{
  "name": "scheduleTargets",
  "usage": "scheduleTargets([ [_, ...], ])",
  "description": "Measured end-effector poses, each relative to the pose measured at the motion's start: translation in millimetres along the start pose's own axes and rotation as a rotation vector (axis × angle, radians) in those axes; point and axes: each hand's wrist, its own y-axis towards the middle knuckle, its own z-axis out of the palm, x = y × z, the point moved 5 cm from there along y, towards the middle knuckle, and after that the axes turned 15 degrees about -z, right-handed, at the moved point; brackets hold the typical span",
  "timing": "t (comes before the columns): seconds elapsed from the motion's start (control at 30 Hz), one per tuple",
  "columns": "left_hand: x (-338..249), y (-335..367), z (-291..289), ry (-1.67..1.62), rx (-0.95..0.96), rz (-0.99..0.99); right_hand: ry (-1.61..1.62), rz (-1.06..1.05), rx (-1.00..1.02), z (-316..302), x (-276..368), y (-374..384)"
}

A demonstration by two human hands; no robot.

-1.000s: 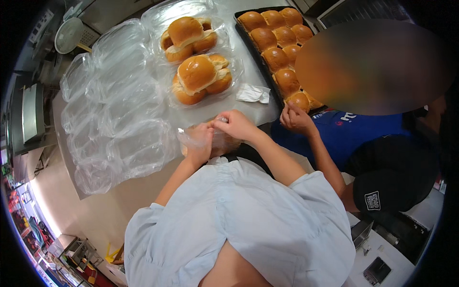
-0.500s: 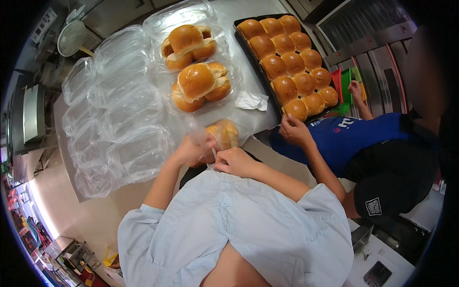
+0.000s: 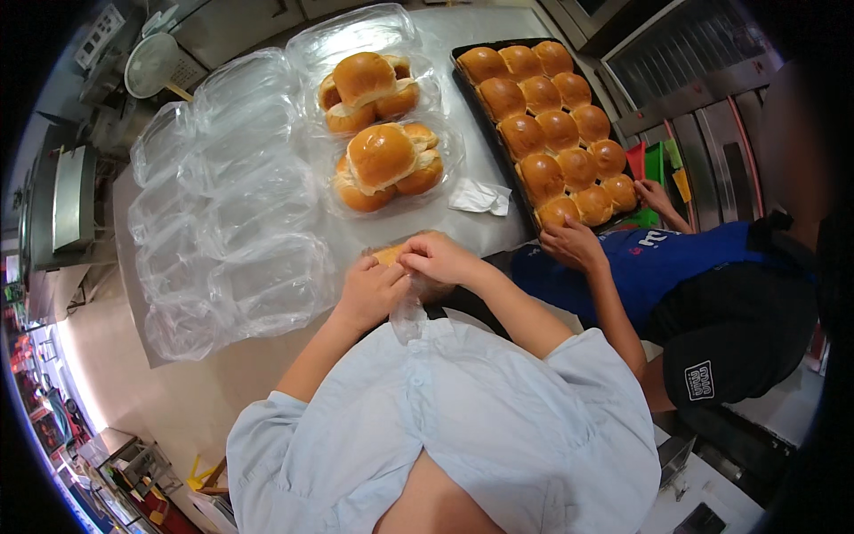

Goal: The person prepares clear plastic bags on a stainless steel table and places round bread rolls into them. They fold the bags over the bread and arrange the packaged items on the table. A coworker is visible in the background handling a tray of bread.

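Observation:
At the near edge of the table, my left hand point(image 3: 372, 289) and my right hand point(image 3: 438, 258) come together, fingers pinched on the gathered neck of a clear plastic bag point(image 3: 407, 319). The bag's loose end hangs down in front of my shirt. Golden bread point(image 3: 388, 255) shows just beyond my fingers, mostly hidden by them. Farther off, two stacks of buns sit on clear plastic: a nearer stack point(image 3: 382, 158) and a farther stack point(image 3: 364, 79). Whether a tie is between my fingertips cannot be made out.
Clear bags with trays point(image 3: 240, 214) cover the table's left side. A crumpled white paper point(image 3: 480, 197) lies right of the buns. A black baking tray point(image 3: 485, 111) full of glossy buns stands at the right, held by a co-worker's hands point(image 3: 576, 245) in a blue top.
My hands have closed in on each other over the bag's neck, and its loose end now hangs below them. The co-worker's farther hand has come down to the tray's corner.

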Motion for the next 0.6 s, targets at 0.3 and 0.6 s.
scheduleTargets([
  [0.3,-5,-9,4,-0.010,-0.347,-0.106,-0.135,-0.016,0.289,0,15,6],
  [0.6,14,-13,10,-0.287,-0.375,-0.154,-0.478,-0.510,-0.345,-3,78,5],
])
